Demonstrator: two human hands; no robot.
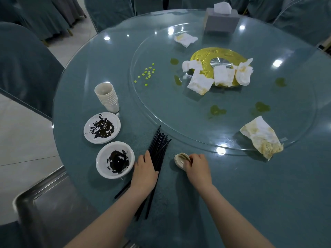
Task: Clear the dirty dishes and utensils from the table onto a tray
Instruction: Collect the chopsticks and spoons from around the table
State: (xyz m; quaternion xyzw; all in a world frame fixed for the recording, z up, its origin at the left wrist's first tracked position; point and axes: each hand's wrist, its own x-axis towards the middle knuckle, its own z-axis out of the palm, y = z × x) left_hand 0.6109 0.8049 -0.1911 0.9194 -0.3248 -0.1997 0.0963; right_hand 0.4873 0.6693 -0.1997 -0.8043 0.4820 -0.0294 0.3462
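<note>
Several black chopsticks lie in a bundle near the table's front edge, and my left hand grips them from the left. My right hand holds a stack of small cream spoons on the table beside the bundle. A white bowl and a white saucer, both smeared with dark sauce, sit left of the chopsticks. Behind them stands a stack of white cups. A steel tray sits off the table's edge at lower left.
A glass turntable carries crumpled stained napkins, another soiled napkin, green bits, green smears and a gold centre disc. A grey tissue box stands at the back. Covered chairs ring the table.
</note>
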